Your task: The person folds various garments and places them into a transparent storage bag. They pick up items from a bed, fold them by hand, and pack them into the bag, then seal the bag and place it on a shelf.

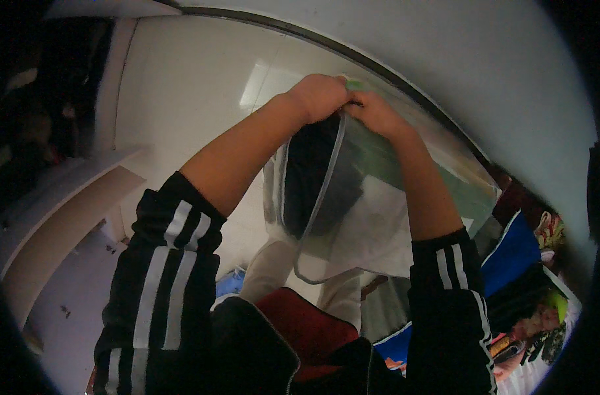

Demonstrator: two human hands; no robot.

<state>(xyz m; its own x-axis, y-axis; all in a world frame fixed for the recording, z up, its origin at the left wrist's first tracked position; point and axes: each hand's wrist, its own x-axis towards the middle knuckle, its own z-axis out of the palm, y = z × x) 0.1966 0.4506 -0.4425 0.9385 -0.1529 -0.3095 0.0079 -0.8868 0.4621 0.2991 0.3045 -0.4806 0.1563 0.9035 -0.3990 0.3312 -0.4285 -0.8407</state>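
In front of me hangs a clear plastic storage bag [379, 207] with pale grey piping [333, 158] along its edge. A dark folded cloth [307, 177] shows inside its mouth and through the plastic. My left hand [322, 96] is closed at the top of the bag, its fingers mostly hidden behind the knuckles. Right beside it, my right hand [379, 111] pinches the bag's upper edge near the piping. The two hands meet at the fingertips. What exactly lies between the fingers is too small to tell.
To the left stands a white shelf unit [73, 197], with dark clothing at the upper left. Glossy pale floor tiles [196, 89] lie beyond the bag. A heap of clothes and a blue fabric item [515, 252] sit at the right. A blue plastic bag [231, 282] lies near my legs.
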